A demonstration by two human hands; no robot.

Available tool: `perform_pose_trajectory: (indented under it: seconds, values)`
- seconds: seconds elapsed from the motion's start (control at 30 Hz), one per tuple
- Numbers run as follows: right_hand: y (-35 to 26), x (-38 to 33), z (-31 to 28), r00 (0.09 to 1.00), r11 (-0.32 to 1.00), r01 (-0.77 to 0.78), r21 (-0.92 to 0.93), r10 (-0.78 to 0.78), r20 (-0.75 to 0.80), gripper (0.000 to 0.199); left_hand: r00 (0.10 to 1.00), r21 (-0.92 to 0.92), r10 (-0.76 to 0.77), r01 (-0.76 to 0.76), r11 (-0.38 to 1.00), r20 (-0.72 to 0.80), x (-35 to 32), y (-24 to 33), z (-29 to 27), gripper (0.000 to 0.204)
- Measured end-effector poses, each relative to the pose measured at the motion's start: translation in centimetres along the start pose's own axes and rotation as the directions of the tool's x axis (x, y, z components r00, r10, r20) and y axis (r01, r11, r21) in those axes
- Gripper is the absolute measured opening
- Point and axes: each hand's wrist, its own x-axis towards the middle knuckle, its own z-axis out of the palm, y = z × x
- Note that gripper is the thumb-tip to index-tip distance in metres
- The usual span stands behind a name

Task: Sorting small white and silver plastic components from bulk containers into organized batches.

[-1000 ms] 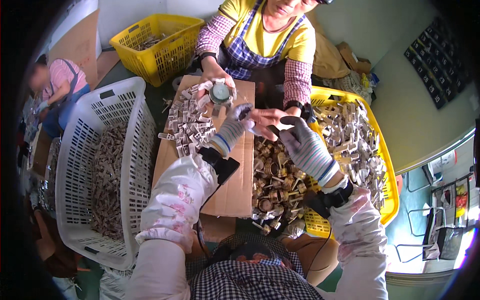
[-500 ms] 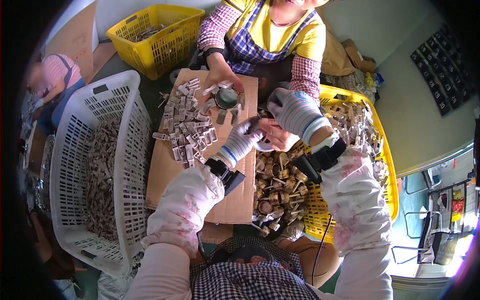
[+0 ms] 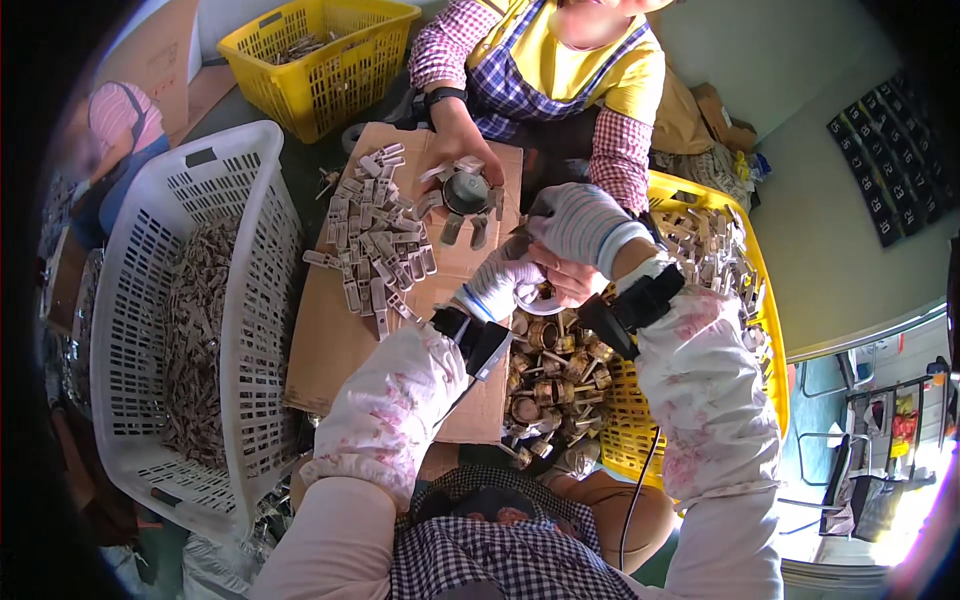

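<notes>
My left hand [image 3: 494,284], in a striped glove, is closed beside a white ring-shaped thing [image 3: 540,300]. My right hand [image 3: 585,226], gloved alike, is curled close by, above a co-worker's bare hand [image 3: 568,276]. What my fingers hold is hidden between the hands. The co-worker's other hand [image 3: 468,150] grips a round dark metal piece [image 3: 466,192] with pale flat tabs around its rim. To its left, a pile of pale grey clip-like parts [image 3: 375,240] lies on the cardboard sheet [image 3: 455,400].
A white basket [image 3: 235,330] of thin parts stands at left; a yellow basket [image 3: 340,95] is behind it. Brass-coloured ring parts with stems [image 3: 555,375] are heaped below my right hand, beside another yellow basket [image 3: 630,425]. Another person [image 3: 125,130] sits at far left.
My left hand and forearm have shifted slightly right, nearer the white ring. My right hand has moved a little left. The co-worker's round piece sits slightly farther right in view.
</notes>
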Motion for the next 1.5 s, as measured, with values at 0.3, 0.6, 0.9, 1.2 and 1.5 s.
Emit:
perform_pose_trajectory:
  seconds: [0.3,0.6,0.9,1.2,1.5]
  values:
    - [2.4,-2.5,-1.7,0.993,0.997,0.074,0.004,-0.073,-0.093,0.03,0.984,0.076,0.081,-0.07,0.995,-0.16,-0.5,-0.4,0.8,0.037]
    - [0.9,-8.2,-0.3,0.951,0.901,0.114,0.419,0.023,-0.308,0.014,0.992,0.133,0.051,-0.036,0.99,-0.115,-3.1,-1.0,3.1,0.046]
    - [-1.2,-12.7,-1.3,0.855,0.828,0.221,0.515,0.09,-0.512,0.017,0.922,0.43,0.207,-0.05,0.901,-0.327,-6.3,-1.8,2.3,0.037]
    - [-2.2,-22.0,3.2,0.92,0.215,0.062,0.975,0.366,-0.139,0.039,0.878,0.821,0.285,0.185,0.54,-0.385,-10.4,3.3,12.7,0.029]
    - [-5.9,-19.0,3.5,0.921,0.433,0.18,0.883,0.242,-0.306,0.036,0.882,0.94,0.374,0.182,0.29,-0.286,-11.7,2.1,17.7,0.028]
